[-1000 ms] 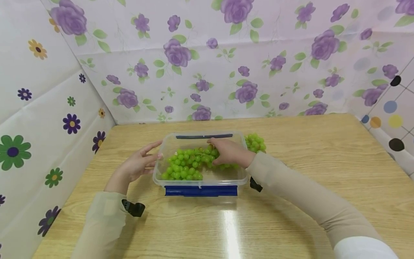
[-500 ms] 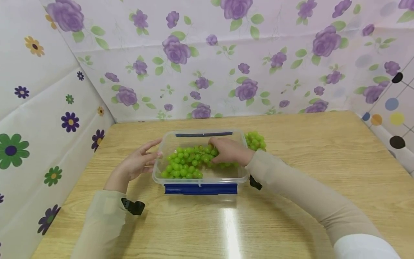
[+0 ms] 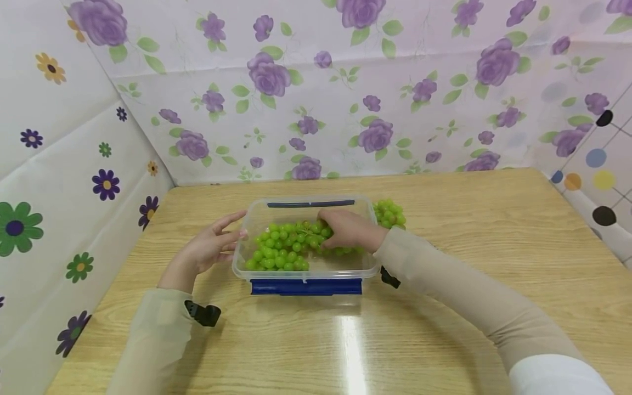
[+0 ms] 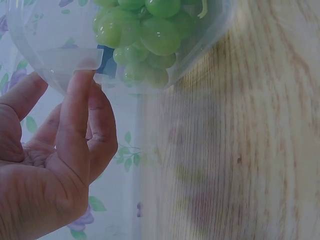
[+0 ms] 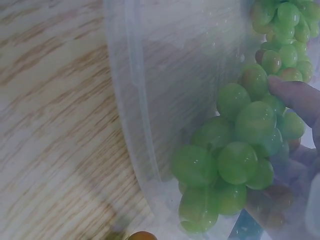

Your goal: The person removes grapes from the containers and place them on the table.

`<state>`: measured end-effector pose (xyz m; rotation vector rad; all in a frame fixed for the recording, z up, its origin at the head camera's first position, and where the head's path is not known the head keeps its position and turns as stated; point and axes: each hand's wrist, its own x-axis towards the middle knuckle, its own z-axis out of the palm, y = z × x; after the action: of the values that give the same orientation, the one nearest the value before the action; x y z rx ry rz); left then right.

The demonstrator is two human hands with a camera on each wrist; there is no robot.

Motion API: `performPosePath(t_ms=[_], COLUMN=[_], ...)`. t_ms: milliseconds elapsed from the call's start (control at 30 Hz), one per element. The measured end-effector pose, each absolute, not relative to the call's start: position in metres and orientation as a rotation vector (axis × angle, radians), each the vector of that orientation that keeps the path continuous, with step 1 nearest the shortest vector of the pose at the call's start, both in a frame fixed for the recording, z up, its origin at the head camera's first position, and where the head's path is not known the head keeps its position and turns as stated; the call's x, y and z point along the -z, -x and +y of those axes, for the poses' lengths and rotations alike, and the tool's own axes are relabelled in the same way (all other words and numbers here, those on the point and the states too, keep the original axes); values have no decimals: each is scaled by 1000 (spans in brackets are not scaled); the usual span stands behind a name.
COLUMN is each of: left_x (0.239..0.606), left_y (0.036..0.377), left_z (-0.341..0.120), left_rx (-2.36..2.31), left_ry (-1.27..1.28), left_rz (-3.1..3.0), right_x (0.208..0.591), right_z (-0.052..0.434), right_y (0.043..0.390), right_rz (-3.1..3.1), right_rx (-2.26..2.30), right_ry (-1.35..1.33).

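R hand (image 3: 348,230) w/ the grapes (image 3: 281,249) shifted slightly up-frame in the box (image 3: 365,266); L hand (image 3: 209,247) likewise. Prob. just head cam tilt.

Both arms wear long, close-fitting beige sleeves — thin, slightly sheer fabric running right down to the wrists. A small black clip-like piece sits at each cuff. Near the right shoulder the beige gives way to white cloth. Left hand (image 3: 209,249) and right hand (image 3: 348,230) — bare, no rings.
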<state>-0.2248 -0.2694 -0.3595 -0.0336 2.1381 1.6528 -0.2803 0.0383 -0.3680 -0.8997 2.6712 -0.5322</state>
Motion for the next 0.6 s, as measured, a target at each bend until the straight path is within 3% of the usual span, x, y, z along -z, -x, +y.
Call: performPosePath(t_ms=[600], left_x=[360], left_y=[223], left_z=[-271], left_rx=[-1636], left_ry=[16], left_rz=[2154], right_x=[367], right_z=[39], right_y=[279], right_rz=[2671], right_rx=[558], right_ry=[963])
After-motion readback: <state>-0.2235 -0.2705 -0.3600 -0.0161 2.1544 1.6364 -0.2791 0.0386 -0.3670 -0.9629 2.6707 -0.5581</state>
